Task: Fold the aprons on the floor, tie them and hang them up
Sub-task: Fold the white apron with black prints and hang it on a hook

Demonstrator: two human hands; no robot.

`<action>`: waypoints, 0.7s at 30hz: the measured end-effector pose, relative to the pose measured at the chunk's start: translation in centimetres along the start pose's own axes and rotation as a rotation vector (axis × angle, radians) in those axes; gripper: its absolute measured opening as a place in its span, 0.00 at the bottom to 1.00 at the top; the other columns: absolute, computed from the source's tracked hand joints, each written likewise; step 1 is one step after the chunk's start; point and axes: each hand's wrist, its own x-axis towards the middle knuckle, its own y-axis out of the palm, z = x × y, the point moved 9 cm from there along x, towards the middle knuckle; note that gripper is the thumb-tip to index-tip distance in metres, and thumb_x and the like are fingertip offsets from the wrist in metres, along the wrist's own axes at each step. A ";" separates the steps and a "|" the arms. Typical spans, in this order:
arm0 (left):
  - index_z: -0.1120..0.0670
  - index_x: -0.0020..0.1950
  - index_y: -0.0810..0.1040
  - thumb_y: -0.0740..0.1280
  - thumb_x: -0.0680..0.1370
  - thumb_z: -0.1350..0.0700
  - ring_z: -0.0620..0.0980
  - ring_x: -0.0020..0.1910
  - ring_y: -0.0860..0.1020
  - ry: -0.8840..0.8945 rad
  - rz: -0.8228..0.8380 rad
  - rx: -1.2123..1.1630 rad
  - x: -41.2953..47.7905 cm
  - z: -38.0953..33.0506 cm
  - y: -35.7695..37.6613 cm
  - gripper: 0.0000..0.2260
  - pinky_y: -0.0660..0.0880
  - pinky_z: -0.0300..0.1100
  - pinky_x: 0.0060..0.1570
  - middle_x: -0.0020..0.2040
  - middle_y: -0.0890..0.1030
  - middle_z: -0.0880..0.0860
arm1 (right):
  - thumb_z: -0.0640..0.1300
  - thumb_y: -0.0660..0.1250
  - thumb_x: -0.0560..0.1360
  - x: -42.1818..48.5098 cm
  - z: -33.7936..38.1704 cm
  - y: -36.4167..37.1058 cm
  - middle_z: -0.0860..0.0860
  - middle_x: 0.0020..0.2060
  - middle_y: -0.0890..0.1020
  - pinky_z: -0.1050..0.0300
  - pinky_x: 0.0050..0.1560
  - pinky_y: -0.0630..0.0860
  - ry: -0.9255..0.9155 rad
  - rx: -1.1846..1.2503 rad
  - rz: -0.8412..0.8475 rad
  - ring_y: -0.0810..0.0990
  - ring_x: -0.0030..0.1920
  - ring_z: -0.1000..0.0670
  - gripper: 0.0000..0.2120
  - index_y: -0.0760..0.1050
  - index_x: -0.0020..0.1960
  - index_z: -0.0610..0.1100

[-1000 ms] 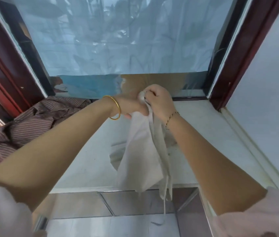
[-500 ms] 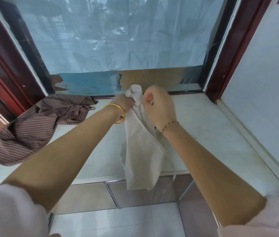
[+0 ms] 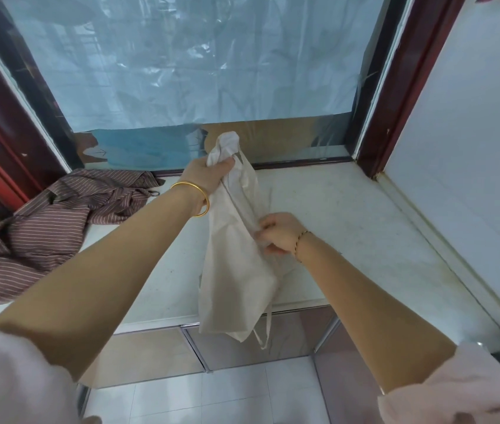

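At the frame's centre, the left hand (image 3: 209, 174) grips the bunched top of the white apron (image 3: 236, 270), which hangs above the pale surface (image 3: 349, 228). The right hand (image 3: 279, 232) pinches its edge lower down. A striped apron (image 3: 47, 228) lies crumpled at left.

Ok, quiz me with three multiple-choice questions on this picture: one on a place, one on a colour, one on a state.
1. Where does the striped apron lie?
A) on the ledge at the left
B) hung on the window
C) on the floor tiles
2. What colour is the bangle on the left wrist?
A) silver
B) gold
C) red
3. How does the left hand meet the white apron?
A) lies flat on it
B) hovers apart from it
C) grips its bunched top
Answers: 1 A, it sprawls on the pale ledge at the left side; 2 B, the band shines yellow gold; 3 C, the hand curls round the gathered top.
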 end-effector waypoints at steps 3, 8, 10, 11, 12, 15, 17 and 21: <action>0.59 0.56 0.77 0.68 0.75 0.45 0.56 0.50 0.79 -0.018 0.055 0.293 -0.1 0.5 -0.7 0.19 0.76 0.51 0.57 0.51 0.80 0.57 | 0.39 0.61 0.78 0.8 0.2 -7.1 0.45 0.43 0.80 0.52 0.37 0.80 0.021 -0.079 -0.389 0.79 0.32 0.46 0.05 0.75 0.46 0.46; 0.58 0.58 0.77 0.67 0.77 0.56 0.51 0.44 0.80 -0.243 0.421 0.077 -2.4 3.5 2.0 0.11 0.79 0.43 0.47 0.51 0.82 0.57 | 0.41 0.60 0.78 0.6 3.9 -13.8 0.44 0.60 0.72 0.62 0.41 0.73 -0.173 -0.078 -0.800 0.73 0.38 0.51 0.10 0.78 0.54 0.47; 0.58 0.57 0.77 0.66 0.77 0.55 0.52 0.47 0.81 -0.259 0.539 -0.025 -2.9 3.8 3.2 0.11 0.78 0.46 0.53 0.51 0.82 0.57 | 0.43 0.60 0.79 1.1 3.5 -13.4 0.45 0.64 0.69 0.64 0.46 0.68 -0.166 0.032 -0.783 0.73 0.43 0.51 0.12 0.76 0.61 0.46; 0.58 0.57 0.77 0.66 0.75 0.54 0.53 0.48 0.81 -0.263 0.586 -0.057 -3.1 3.9 3.5 0.13 0.77 0.48 0.55 0.53 0.82 0.57 | 0.44 0.59 0.79 1.4 2.8 -12.9 0.45 0.67 0.68 0.63 0.50 0.67 -0.147 0.131 -0.756 0.74 0.49 0.48 0.15 0.73 0.65 0.46; 0.58 0.59 0.76 0.67 0.74 0.52 0.54 0.50 0.80 -0.270 0.626 -0.076 -3.4 3.9 3.8 0.16 0.77 0.48 0.56 0.54 0.81 0.57 | 0.47 0.58 0.80 1.9 1.8 -12.1 0.44 0.69 0.66 0.60 0.55 0.67 -0.112 0.243 -0.707 0.73 0.58 0.46 0.19 0.67 0.70 0.47; 0.58 0.61 0.75 0.67 0.73 0.51 0.54 0.51 0.80 -0.274 0.717 -0.117 -3.9 3.9 4.0 0.19 0.78 0.48 0.54 0.54 0.81 0.57 | 0.59 0.50 0.80 3.3 -1.2 -7.8 0.45 0.70 0.66 0.51 0.65 0.64 0.073 0.437 -0.453 0.68 0.68 0.42 0.29 0.54 0.76 0.46; 0.57 0.57 0.77 0.65 0.73 0.52 0.53 0.48 0.82 -0.265 0.709 -0.180 -4.0 3.6 3.6 0.15 0.78 0.48 0.52 0.51 0.82 0.56 | 0.66 0.46 0.78 3.3 -2.6 -5.2 0.46 0.62 0.72 0.48 0.67 0.65 0.144 0.383 -0.273 0.71 0.64 0.42 0.34 0.63 0.72 0.42; 0.56 0.51 0.77 0.60 0.78 0.54 0.50 0.38 0.83 -0.260 0.548 -0.306 -3.1 3.7 1.5 0.09 0.81 0.45 0.40 0.41 0.84 0.54 | 0.77 0.56 0.64 2.9 -4.6 -1.9 0.37 0.56 0.78 0.49 0.59 0.72 0.058 0.410 -0.058 0.76 0.53 0.45 0.47 0.74 0.62 0.37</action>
